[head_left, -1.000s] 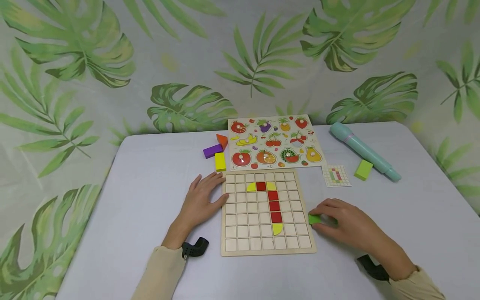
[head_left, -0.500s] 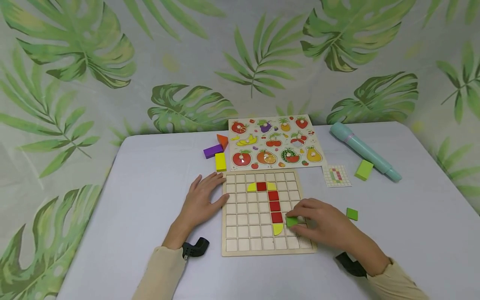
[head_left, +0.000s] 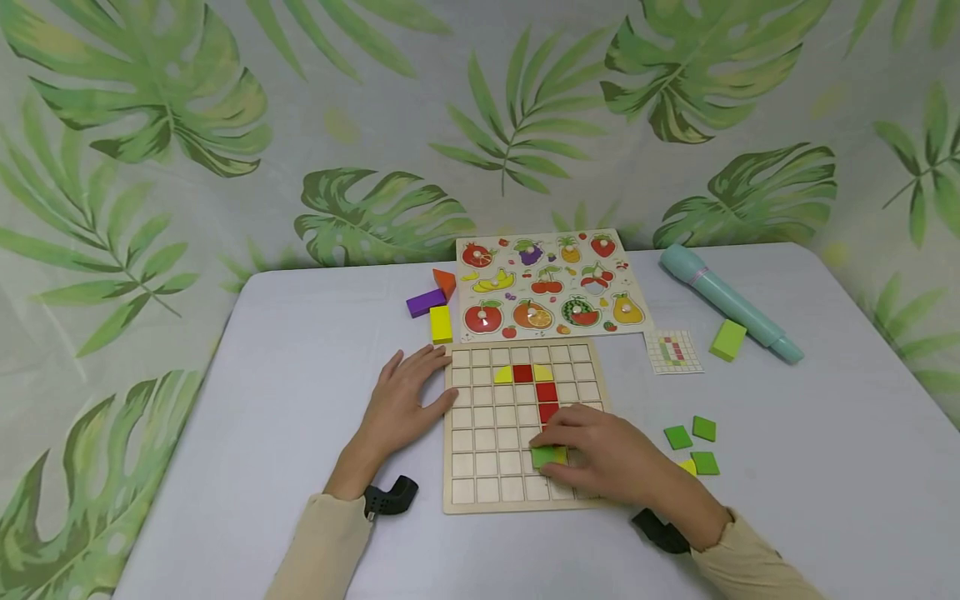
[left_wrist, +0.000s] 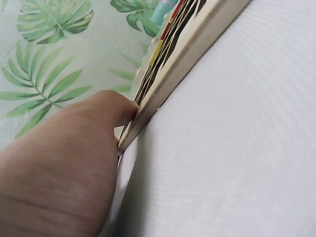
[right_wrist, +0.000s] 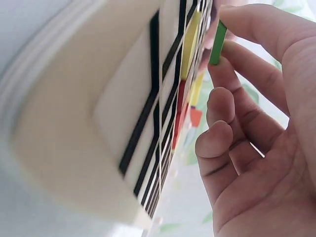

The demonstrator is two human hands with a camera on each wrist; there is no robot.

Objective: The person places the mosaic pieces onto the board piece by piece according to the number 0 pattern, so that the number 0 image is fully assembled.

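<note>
The right hand pinches a green square tile between thumb and fingers over the lower middle of the wooden grid board; whether the tile touches the board I cannot tell. The left hand lies relaxed along the board's left side, fingers extended, thumb against the edge. On the grid, red square tiles run down from a yellow quarter-round tile (the lower ones partly hidden by the right hand). Loose green tiles lie on the worktop, right of the board. Beyond them are a small pattern card and a green block. The fruit peg puzzle lies just behind the grid board.
</note>
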